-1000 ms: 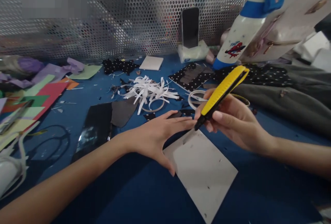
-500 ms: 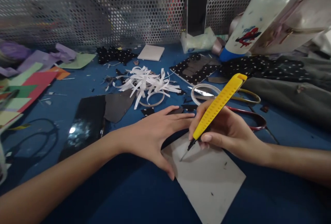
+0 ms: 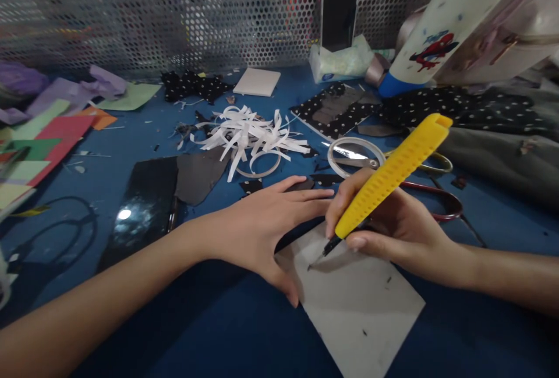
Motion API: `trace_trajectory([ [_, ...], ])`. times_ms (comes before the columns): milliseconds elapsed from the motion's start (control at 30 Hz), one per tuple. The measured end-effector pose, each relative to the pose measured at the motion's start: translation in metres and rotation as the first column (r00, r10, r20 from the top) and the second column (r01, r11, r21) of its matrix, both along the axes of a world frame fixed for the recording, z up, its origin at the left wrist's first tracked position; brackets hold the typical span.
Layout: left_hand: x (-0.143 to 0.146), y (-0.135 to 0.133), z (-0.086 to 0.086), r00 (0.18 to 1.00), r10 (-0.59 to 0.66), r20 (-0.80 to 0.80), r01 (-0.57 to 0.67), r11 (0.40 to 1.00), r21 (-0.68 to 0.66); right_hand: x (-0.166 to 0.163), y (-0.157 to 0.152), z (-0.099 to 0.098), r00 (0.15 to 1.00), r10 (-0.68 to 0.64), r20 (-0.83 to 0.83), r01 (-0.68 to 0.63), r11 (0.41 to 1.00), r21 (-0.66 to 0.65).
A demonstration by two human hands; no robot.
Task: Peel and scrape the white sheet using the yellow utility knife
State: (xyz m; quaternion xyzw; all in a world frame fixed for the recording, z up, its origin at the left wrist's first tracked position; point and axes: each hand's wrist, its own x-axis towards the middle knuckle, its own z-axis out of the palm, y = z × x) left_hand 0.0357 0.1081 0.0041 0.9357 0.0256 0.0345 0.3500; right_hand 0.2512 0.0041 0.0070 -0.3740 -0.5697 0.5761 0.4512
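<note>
My right hand (image 3: 393, 229) is closed in a pen-like grip round a yellow craft knife (image 3: 388, 177) with a dotted handle and black collar. The knife leans to the upper right. Its thin metal tip meets a pale grey square card (image 3: 362, 302), where a small dark speck shows. Fingers spread, my left hand (image 3: 262, 223) lies with its thumb at the card's left edge and its fingers reaching past the far corner. A few other dark specks lie on the card. Just beyond my right hand are scissors (image 3: 356, 159), partly hidden by it and the knife.
White paper strips (image 3: 247, 133) lie in a heap ahead, near a white square pad (image 3: 257, 82). A dark glossy phone-like slab (image 3: 142, 209) lies left. Coloured papers (image 3: 56, 139), polka-dot fabric (image 3: 336, 110), a bottle (image 3: 441, 34) and a propped phone (image 3: 340, 5) surround the area.
The knife's handle has tipped further to the right. A dark speck now shows at its tip. My left hand keeps its pose, and the whole view has shifted slightly.
</note>
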Motion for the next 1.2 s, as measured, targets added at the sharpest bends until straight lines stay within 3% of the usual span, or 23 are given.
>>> trace_trajectory([
  [267,-0.002,-0.001,-0.001,1.000,0.011,0.013,-0.011,1.000,-0.005,-0.003,-0.002,-0.001,0.954,-0.056,0.293,0.008,0.987,0.162],
  [367,-0.002,-0.001,-0.002,1.000,0.016,0.019,-0.016,1.000,-0.001,-0.003,-0.001,0.000,0.943,-0.036,0.332,-0.038,0.976,0.213],
  [500,-0.002,-0.001,-0.002,1.000,0.022,0.021,-0.021,1.000,-0.014,-0.005,0.001,0.004,0.967,0.052,0.251,-0.105,0.974,0.202],
  [700,-0.002,-0.002,-0.002,1.000,0.022,0.014,-0.022,1.000,0.001,-0.008,-0.002,0.006,0.980,0.165,0.115,-0.173,0.983,0.063],
  [833,-0.003,-0.001,-0.003,1.000,0.016,0.022,-0.016,1.000,-0.002,-0.006,-0.003,0.006,0.987,0.124,0.099,-0.132,0.988,0.084],
  [1000,-0.001,0.001,-0.002,1.000,0.001,0.024,0.000,1.000,-0.024,-0.003,-0.005,0.009,0.996,-0.051,0.070,0.037,0.982,0.183],
  [1200,0.000,-0.001,0.000,1.000,-0.004,0.024,0.005,0.999,-0.053,-0.014,-0.007,0.008,0.990,0.045,-0.135,-0.054,0.996,-0.068],
])
